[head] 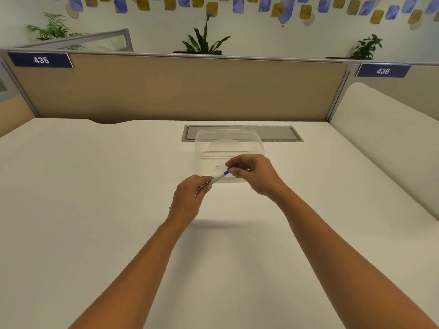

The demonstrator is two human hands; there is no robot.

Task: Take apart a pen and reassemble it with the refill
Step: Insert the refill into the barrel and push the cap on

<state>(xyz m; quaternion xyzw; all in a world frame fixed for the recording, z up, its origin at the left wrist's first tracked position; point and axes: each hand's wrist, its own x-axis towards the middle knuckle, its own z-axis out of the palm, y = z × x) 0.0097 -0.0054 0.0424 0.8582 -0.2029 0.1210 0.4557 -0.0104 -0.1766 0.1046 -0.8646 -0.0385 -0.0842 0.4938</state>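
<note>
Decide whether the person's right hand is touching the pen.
Touching. The head view shows the right hand, its fingers pinching the blue end of the pen, no gap.

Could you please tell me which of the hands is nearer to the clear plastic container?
Right. The right hand overlaps the clear plastic container at its near wall, pinching the pen; the left hand holds the pen's other end, short of the container.

White desk (95, 186), tan partition (178, 89) behind, potted plants (204, 41) on top, patterned wall (261, 29)
</note>
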